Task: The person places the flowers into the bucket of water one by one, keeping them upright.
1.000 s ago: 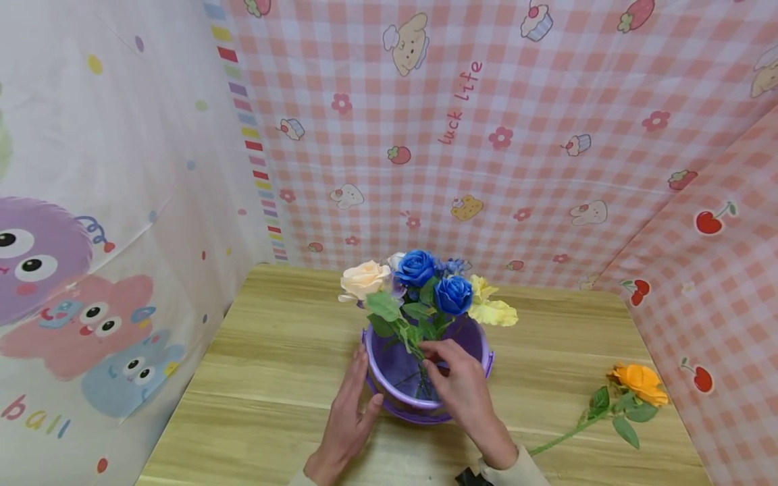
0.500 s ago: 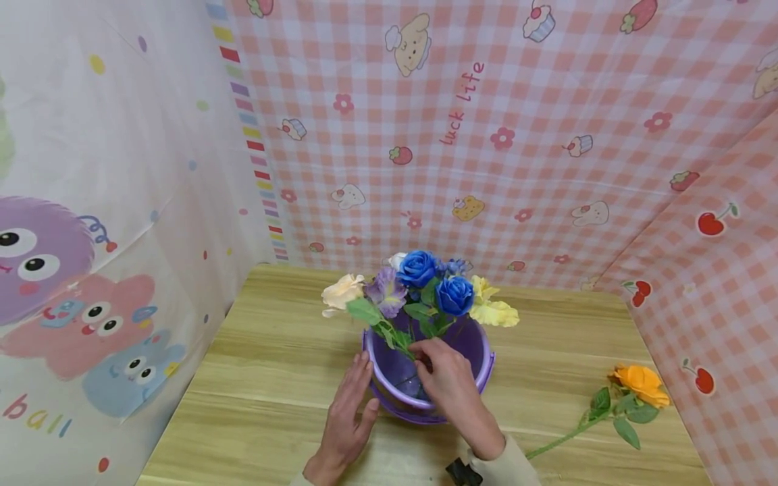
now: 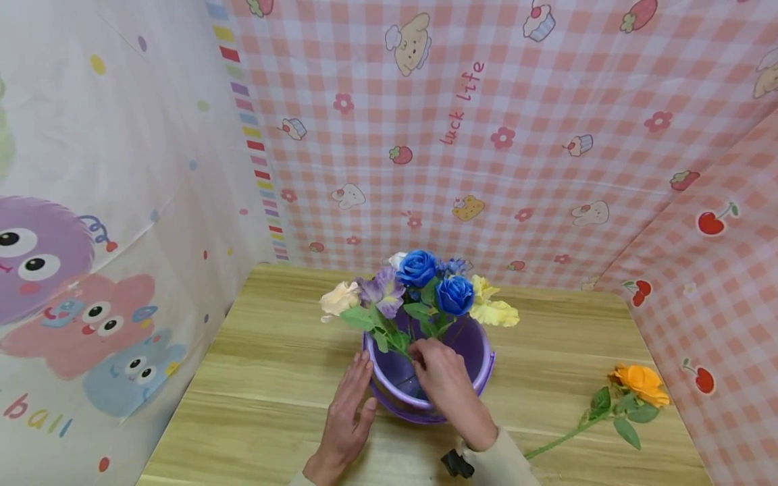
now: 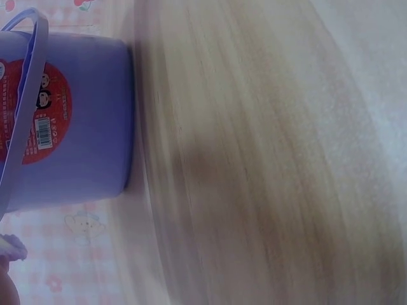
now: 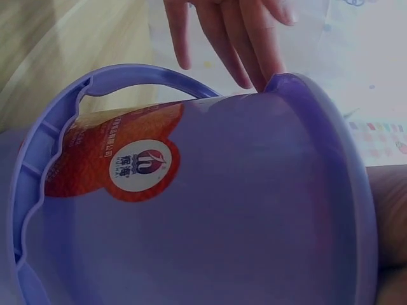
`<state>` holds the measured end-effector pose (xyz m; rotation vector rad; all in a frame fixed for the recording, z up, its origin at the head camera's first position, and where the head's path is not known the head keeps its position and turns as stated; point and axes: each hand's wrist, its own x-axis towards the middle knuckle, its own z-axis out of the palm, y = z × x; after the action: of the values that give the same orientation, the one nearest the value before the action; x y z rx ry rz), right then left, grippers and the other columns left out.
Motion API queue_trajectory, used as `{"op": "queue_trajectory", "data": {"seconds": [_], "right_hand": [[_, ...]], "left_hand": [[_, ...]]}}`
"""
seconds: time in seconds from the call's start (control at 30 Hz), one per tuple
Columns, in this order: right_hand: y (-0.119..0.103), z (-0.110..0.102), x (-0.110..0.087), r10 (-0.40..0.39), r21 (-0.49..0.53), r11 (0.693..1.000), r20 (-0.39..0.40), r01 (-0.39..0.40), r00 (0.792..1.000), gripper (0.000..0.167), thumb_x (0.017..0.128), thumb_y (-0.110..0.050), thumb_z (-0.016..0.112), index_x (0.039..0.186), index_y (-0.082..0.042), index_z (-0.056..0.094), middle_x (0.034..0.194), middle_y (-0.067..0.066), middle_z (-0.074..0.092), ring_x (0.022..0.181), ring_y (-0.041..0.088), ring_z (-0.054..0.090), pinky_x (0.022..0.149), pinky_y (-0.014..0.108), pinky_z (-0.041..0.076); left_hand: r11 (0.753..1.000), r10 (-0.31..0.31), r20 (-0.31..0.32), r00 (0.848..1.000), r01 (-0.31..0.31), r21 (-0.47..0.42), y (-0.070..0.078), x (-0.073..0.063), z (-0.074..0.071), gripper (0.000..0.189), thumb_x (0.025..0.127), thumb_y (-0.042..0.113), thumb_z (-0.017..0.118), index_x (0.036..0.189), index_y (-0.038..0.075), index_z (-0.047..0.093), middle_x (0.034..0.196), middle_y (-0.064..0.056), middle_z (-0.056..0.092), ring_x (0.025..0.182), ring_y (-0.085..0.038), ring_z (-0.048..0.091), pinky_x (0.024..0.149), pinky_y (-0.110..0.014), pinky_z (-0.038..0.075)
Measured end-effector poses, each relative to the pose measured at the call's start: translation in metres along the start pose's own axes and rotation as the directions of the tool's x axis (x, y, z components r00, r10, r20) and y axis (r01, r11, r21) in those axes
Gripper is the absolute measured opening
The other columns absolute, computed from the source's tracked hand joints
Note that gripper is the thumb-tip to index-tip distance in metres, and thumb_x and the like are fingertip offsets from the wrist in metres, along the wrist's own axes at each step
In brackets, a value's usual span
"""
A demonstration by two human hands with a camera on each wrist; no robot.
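A purple bucket [image 3: 381, 381] stands on the wooden table with artificial flowers inside. My left hand [image 3: 345, 418] rests its straight fingertips on the bucket's left rim; the right wrist view shows the same left hand [image 5: 241, 38] there. Over the opening, my right hand [image 3: 448, 388] pinches the green stem of the cream rose [image 3: 340, 299], which leans out past the left rim. Beside it are a purple flower [image 3: 383, 291], a blue rose [image 3: 417, 268], another blue rose [image 3: 455, 295] and a yellow flower [image 3: 494, 307]. The lower stems are partly hidden by my right hand.
An orange rose [image 3: 641, 386] lies on the table [image 3: 255, 378] at the right, its stem running toward my right sleeve. A small black object [image 3: 457, 464] is near that sleeve. Patterned cloths [image 3: 529, 81] rise behind and at both sides. The bucket's handle [image 5: 44, 140] hangs down.
The cream rose has swung left and down with my right hand, uncovering the purple flower. My right hand has shifted slightly left. The left hand has stayed at the rim.
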<state>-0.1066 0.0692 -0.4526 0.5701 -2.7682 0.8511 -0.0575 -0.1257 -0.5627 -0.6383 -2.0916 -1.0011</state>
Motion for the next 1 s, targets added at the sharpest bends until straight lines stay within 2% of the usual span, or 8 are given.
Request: {"op": "queue_trajectory", "data": {"seconds": [0.2, 0.43, 0.57, 0.77, 0.83, 1.0], "right_hand": [[0.001, 0.000, -0.002, -0.008, -0.012, 1.000, -0.001, 0.008, 1.000, 0.012, 0.085, 0.001, 0.079, 0.093, -0.007, 0.076, 0.086, 0.004, 0.072, 0.078, 0.023, 0.070, 0.065, 0.043, 0.059], [0.003, -0.004, -0.008, -0.033, 0.024, 0.999, -0.120, 0.037, 0.992, 0.014, 0.085, -0.003, 0.081, 0.097, -0.010, 0.078, 0.095, 0.003, 0.076, 0.086, 0.023, 0.073, 0.071, 0.046, 0.061], [0.008, -0.009, -0.015, -0.099, 0.103, 0.987, -0.226, 0.124, 0.969, 0.019, 0.085, -0.004, 0.084, 0.102, -0.010, 0.078, 0.099, 0.002, 0.076, 0.091, 0.020, 0.073, 0.076, 0.042, 0.062], [0.027, -0.013, -0.027, -0.161, 0.205, 0.947, -0.368, 0.249, 0.916, 0.023, 0.086, -0.001, 0.081, 0.108, -0.008, 0.076, 0.107, 0.001, 0.075, 0.100, 0.019, 0.072, 0.088, 0.029, 0.058], [0.033, -0.015, -0.031, -0.154, 0.240, 0.934, -0.399, 0.266, 0.904, 0.026, 0.087, 0.000, 0.079, 0.110, -0.008, 0.076, 0.110, 0.001, 0.074, 0.102, 0.021, 0.071, 0.093, 0.024, 0.055], [0.046, -0.022, -0.041, -0.085, 0.326, 0.912, -0.446, 0.250, 0.891, 0.029, 0.087, 0.005, 0.077, 0.113, -0.008, 0.076, 0.114, 0.006, 0.074, 0.108, 0.020, 0.069, 0.101, 0.015, 0.048]], "left_hand": [[1.000, 0.018, -0.009, 1.000, -0.019, -0.022, 0.000, 0.002, 0.000, 0.055, 0.113, 0.032, 0.036, 0.148, -0.007, 0.050, 0.154, -0.026, 0.047, 0.149, -0.034, 0.039, 0.127, -0.034, 0.023], [0.999, 0.043, -0.019, 0.999, -0.043, -0.024, -0.001, 0.003, 0.000, 0.056, 0.113, 0.032, 0.035, 0.146, -0.011, 0.050, 0.153, -0.028, 0.047, 0.148, -0.036, 0.039, 0.127, -0.035, 0.024], [0.999, 0.036, -0.018, 0.999, -0.036, -0.024, -0.001, 0.002, 0.001, 0.055, 0.113, 0.031, 0.036, 0.147, -0.010, 0.050, 0.154, -0.027, 0.047, 0.150, -0.033, 0.038, 0.127, -0.034, 0.024], [0.998, 0.040, -0.030, 0.999, -0.042, -0.043, -0.001, 0.002, 0.003, 0.054, 0.113, 0.031, 0.037, 0.147, -0.010, 0.050, 0.156, -0.025, 0.046, 0.150, -0.030, 0.037, 0.127, -0.035, 0.025], [0.998, 0.045, -0.037, 0.998, -0.047, -0.046, -0.002, 0.002, 0.004, 0.055, 0.113, 0.031, 0.037, 0.146, -0.010, 0.050, 0.155, -0.025, 0.046, 0.150, -0.030, 0.038, 0.126, -0.036, 0.027], [0.997, 0.049, -0.043, 0.998, -0.051, -0.052, -0.002, 0.002, 0.004, 0.055, 0.113, 0.031, 0.037, 0.146, -0.010, 0.050, 0.155, -0.025, 0.046, 0.150, -0.030, 0.039, 0.126, -0.036, 0.027]]}}
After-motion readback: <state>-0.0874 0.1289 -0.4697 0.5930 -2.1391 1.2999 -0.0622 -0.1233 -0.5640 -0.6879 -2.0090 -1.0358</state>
